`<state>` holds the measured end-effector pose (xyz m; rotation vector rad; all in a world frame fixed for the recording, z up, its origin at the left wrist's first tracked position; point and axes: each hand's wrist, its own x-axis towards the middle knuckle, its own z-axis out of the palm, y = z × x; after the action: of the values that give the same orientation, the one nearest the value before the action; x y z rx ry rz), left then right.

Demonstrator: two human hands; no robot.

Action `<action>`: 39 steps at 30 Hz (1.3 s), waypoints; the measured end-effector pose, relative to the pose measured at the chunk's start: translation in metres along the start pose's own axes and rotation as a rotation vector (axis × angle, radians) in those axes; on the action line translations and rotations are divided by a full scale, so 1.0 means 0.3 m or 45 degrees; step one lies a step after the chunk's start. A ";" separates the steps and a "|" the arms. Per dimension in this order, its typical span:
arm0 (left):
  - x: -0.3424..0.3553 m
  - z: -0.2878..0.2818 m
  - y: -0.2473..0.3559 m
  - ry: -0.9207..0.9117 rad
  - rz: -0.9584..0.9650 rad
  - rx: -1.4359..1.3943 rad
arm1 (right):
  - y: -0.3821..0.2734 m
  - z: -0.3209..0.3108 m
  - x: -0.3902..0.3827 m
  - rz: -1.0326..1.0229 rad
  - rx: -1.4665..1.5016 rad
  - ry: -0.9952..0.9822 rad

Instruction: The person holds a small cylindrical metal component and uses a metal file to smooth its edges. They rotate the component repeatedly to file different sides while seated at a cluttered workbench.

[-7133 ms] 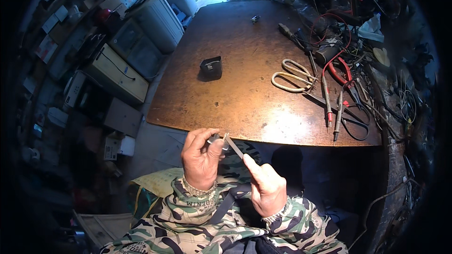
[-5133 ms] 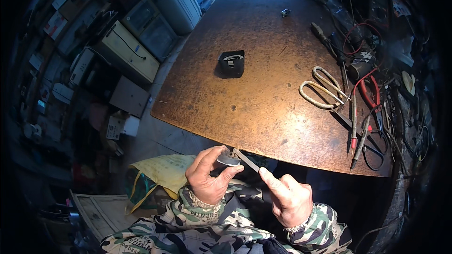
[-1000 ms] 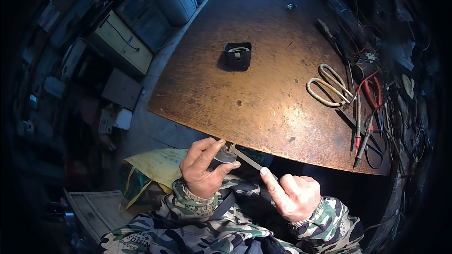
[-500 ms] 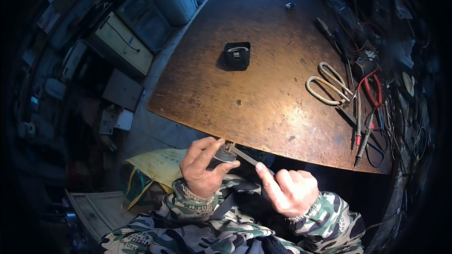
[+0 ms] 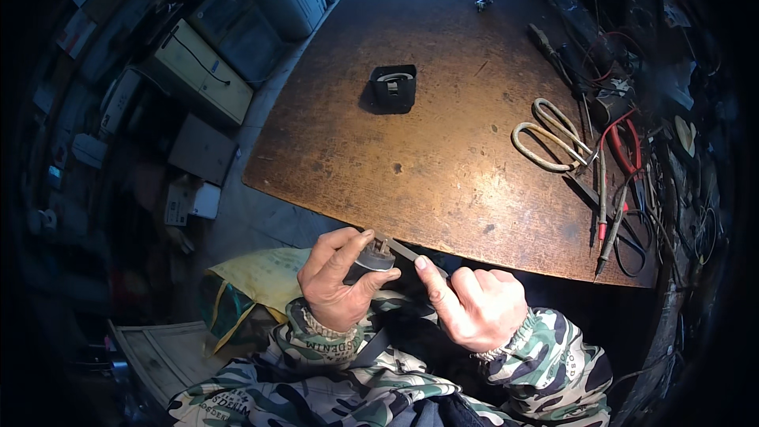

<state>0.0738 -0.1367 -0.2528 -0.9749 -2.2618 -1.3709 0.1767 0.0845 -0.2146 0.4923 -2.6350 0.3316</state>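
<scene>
My left hand (image 5: 335, 281) grips a dark round electrical part (image 5: 372, 260) by its sides, thumb and fingers closed round it. Small metal contacts stand up from its top. It is held tilted at the near edge of the table. A flat grey metal file (image 5: 404, 251) is in my right hand (image 5: 479, 308), the index finger stretched along it and the other fingers curled. The file's far end lies against the contacts; its handle end is hidden in my palm.
A square black housing (image 5: 394, 90) sits on the wooden table (image 5: 340, 134). To the right lie scissors (image 5: 547, 142), red-handled pliers (image 5: 624, 150), test probes (image 5: 602, 213) and tangled wires. A small metal piece (image 5: 483, 5) lies far back. A yellow bag (image 5: 265, 277) stands at my left.
My right hand has slid the file left and slightly up, farther across the contacts. My left hand keeps its grip on the round part, nearly still. The view has shifted slightly.
</scene>
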 end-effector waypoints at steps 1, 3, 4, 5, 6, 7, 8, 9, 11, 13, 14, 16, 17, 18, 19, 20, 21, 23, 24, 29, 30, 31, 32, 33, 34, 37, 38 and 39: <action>-0.004 0.000 -0.001 -0.012 0.018 -0.012 | -0.009 -0.007 -0.018 0.020 -0.013 -0.018; -0.013 0.009 -0.011 0.000 0.049 -0.036 | -0.028 -0.036 -0.072 0.028 -0.052 -0.064; -0.004 0.009 -0.006 0.004 0.056 -0.057 | -0.030 -0.053 -0.084 0.043 -0.081 -0.090; 0.001 0.009 -0.001 0.002 0.034 -0.060 | -0.031 -0.052 -0.069 0.042 -0.080 -0.074; 0.003 0.004 0.005 -0.009 0.018 -0.040 | -0.021 -0.026 -0.043 0.039 -0.062 -0.040; 0.000 0.002 0.007 -0.019 0.003 -0.020 | -0.012 -0.008 -0.018 0.037 -0.045 -0.007; 0.000 0.000 0.002 -0.003 -0.004 -0.011 | 0.000 -0.007 0.013 0.006 -0.030 -0.003; -0.002 -0.001 0.000 -0.015 0.007 -0.012 | -0.006 -0.010 0.004 0.018 -0.039 -0.002; -0.008 0.001 -0.002 -0.025 0.024 -0.019 | -0.028 -0.030 -0.046 0.032 -0.063 -0.009; -0.002 0.002 -0.001 -0.009 0.013 -0.040 | -0.027 -0.047 -0.078 0.044 -0.082 -0.065; 0.001 0.008 0.003 -0.025 -0.001 -0.044 | -0.014 -0.025 -0.072 0.022 -0.081 -0.027; -0.011 -0.004 0.005 -0.030 -0.085 -0.032 | 0.028 0.039 -0.010 -0.060 -0.040 0.058; -0.010 -0.005 0.003 -0.021 -0.070 -0.054 | 0.021 0.029 0.016 -0.033 -0.004 0.048; -0.013 -0.002 -0.001 -0.012 -0.056 -0.075 | 0.014 0.021 0.004 -0.013 -0.004 0.038; -0.015 -0.003 -0.005 -0.002 -0.042 -0.096 | -0.002 0.015 -0.028 0.006 -0.004 0.027; -0.020 0.003 -0.008 -0.032 -0.040 -0.079 | -0.027 0.003 -0.073 0.060 0.042 0.000; -0.016 0.007 -0.009 -0.024 -0.054 -0.085 | -0.039 -0.010 -0.095 0.086 0.060 -0.002; -0.009 0.004 -0.007 -0.022 -0.081 -0.086 | -0.018 0.025 -0.060 0.071 0.113 0.080; -0.023 0.000 -0.007 -0.020 -0.200 -0.152 | -0.011 0.040 -0.039 0.061 0.126 0.062; -0.021 0.003 -0.011 0.002 -0.114 -0.060 | -0.032 -0.008 -0.081 0.097 0.146 0.027; -0.015 -0.002 -0.002 -0.016 -0.137 -0.062 | -0.033 -0.012 -0.078 0.093 0.079 0.036; -0.013 -0.004 0.004 -0.035 -0.160 -0.064 | -0.024 0.016 -0.060 0.088 0.091 0.101; -0.016 -0.001 0.002 -0.020 -0.161 -0.095 | -0.011 0.038 -0.031 0.092 0.140 0.112; -0.023 0.004 -0.002 -0.004 -0.193 -0.157 | -0.003 0.052 -0.012 0.097 0.188 0.123; -0.031 0.004 -0.008 0.023 -0.221 -0.211 | -0.007 0.059 -0.009 0.099 0.245 0.122; -0.035 0.026 0.010 0.005 -0.295 -0.372 | -0.043 0.041 -0.062 0.168 0.175 0.145; -0.039 0.031 0.008 0.005 -0.281 -0.383 | -0.052 0.046 -0.080 0.217 0.189 0.158; -0.040 0.037 0.005 0.004 -0.268 -0.393 | -0.049 0.052 -0.076 0.231 0.227 0.171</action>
<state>0.0840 -0.1312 -0.2643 -0.8391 -2.2443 -1.8522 0.1959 0.0729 -0.2364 0.2754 -2.5356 0.6382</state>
